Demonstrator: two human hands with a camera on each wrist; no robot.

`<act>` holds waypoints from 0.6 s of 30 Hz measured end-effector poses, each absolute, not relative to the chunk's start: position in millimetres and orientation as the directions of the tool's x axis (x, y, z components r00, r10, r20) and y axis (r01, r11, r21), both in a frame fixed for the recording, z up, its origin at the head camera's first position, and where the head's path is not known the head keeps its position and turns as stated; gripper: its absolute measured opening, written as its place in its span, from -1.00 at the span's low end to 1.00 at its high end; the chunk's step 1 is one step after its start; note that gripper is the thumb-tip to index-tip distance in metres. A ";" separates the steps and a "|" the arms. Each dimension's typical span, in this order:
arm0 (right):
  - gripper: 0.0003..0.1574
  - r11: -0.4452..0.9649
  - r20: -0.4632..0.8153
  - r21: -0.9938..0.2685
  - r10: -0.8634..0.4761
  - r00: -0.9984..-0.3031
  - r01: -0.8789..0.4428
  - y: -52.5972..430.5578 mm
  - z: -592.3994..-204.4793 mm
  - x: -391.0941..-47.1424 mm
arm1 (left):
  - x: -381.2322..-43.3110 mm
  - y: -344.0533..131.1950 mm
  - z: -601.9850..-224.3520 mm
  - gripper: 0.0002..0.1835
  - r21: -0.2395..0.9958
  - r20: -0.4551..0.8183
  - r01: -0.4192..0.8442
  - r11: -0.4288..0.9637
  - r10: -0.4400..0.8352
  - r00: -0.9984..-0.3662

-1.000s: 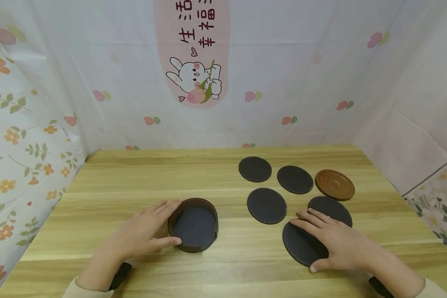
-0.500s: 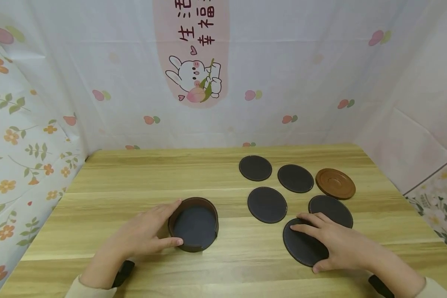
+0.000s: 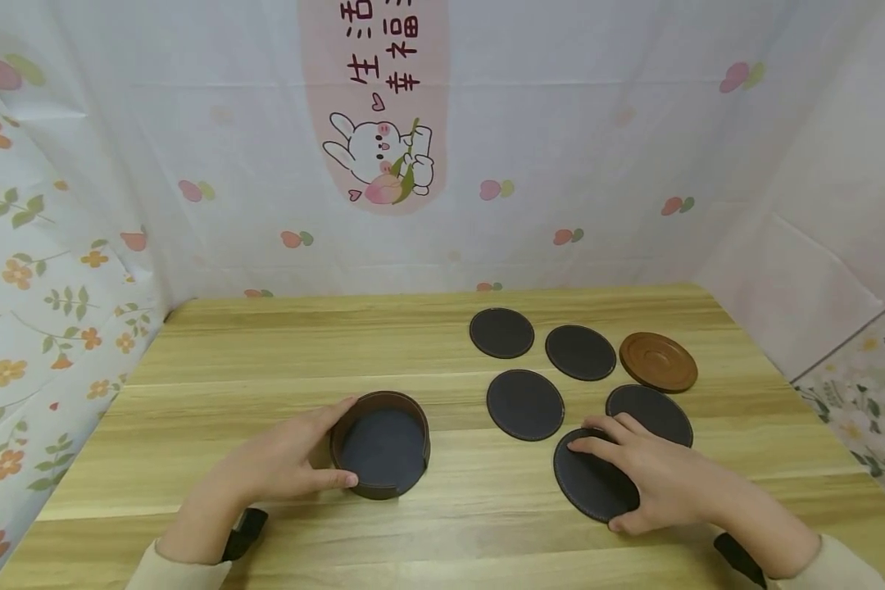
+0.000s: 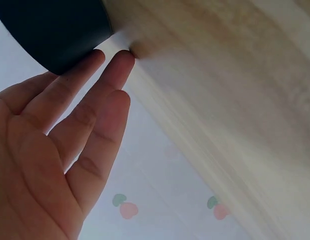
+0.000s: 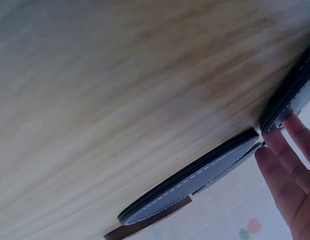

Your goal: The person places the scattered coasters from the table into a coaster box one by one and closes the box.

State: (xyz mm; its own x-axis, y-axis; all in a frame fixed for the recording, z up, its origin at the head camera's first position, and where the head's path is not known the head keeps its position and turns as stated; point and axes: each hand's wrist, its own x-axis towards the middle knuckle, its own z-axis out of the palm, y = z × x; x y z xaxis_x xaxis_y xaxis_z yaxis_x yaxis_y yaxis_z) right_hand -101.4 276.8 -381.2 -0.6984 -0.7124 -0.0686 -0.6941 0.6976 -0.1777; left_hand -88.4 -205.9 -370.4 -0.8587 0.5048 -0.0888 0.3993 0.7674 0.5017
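Observation:
A round dark coaster holder [image 3: 385, 449], brown inside its wall and notched at the front right, stands left of centre on the table. My left hand [image 3: 288, 460] rests against its left side, thumb at the near rim and index finger at the far rim. In the left wrist view, nearly straight fingers [image 4: 102, 142] reach along the holder's dark outer wall [image 4: 59, 30]. My right hand [image 3: 660, 477] grips a black stitched coaster [image 3: 590, 479] with bent fingers, thumb at its near edge. Fingertips meet that coaster's edge [image 5: 290, 95] in the right wrist view.
Behind the gripped coaster lies another black coaster [image 3: 651, 414], partly covered by my fingers. Several more, including a black coaster [image 3: 525, 405], lie further left and back. A brown round disc [image 3: 658, 362] with ring grooves sits at the back right. Printed cloth [image 3: 531, 147] hangs behind the wooden table [image 3: 280, 344].
My right hand's fingers have drawn in and bent over the coaster. The left hand keeps its place on the holder. The head view has shifted slightly.

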 end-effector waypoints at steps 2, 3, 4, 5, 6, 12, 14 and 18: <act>0.07 0.698 -0.060 -0.172 -0.712 -0.699 -0.695 274.3 -381.7 -102.1 | -88.7 -206.6 -368.5 0.12 0.506 -0.102 0.386 0.772 0.497 -0.861; 0.07 0.698 -0.056 -0.172 -0.711 -0.700 -0.695 273.5 -381.9 -102.1 | -88.9 -206.8 -368.0 0.12 0.506 -0.107 0.379 0.775 0.493 -0.864; 0.07 0.699 -0.054 -0.171 -0.710 -0.702 -0.694 273.5 -381.8 -101.8 | -89.1 -206.1 -367.5 0.12 0.506 -0.111 0.375 0.777 0.490 -0.865; 0.07 0.701 -0.049 -0.168 -0.708 -0.704 -0.693 273.5 -381.7 -101.4 | -89.3 -205.4 -367.0 0.12 0.507 -0.116 0.369 0.779 0.486 -0.866; 0.07 0.703 -0.045 -0.165 -0.707 -0.706 -0.692 273.4 -381.5 -101.0 | -89.6 -204.6 -366.5 0.11 0.509 -0.120 0.364 0.780 0.483 -0.867; 0.07 0.708 -0.001 -0.138 -0.700 -0.714 -0.693 269.0 -379.8 -99.7 | -89.7 -202.7 -364.2 0.10 0.526 -0.142 0.334 0.782 0.467 -0.873; 0.07 0.707 0.015 -0.136 -0.699 -0.715 -0.694 266.6 -378.9 -100.3 | -89.4 -202.7 -363.6 0.11 0.531 -0.152 0.323 0.783 0.464 -0.873; 0.06 0.701 0.048 -0.142 -0.701 -0.712 -0.699 261.3 -376.7 -102.6 | -89.3 -203.0 -363.1 0.12 0.542 -0.158 0.310 0.781 0.457 -0.876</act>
State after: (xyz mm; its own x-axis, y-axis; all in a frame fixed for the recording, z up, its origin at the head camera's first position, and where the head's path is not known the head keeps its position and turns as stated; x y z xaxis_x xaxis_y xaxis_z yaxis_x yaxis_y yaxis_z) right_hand -102.6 261.3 -376.7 -0.7117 -0.7008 0.0476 -0.6993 0.7006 -0.1421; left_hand -89.3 -203.0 -363.1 -0.8756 0.4567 -0.1576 0.3097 0.7810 0.5424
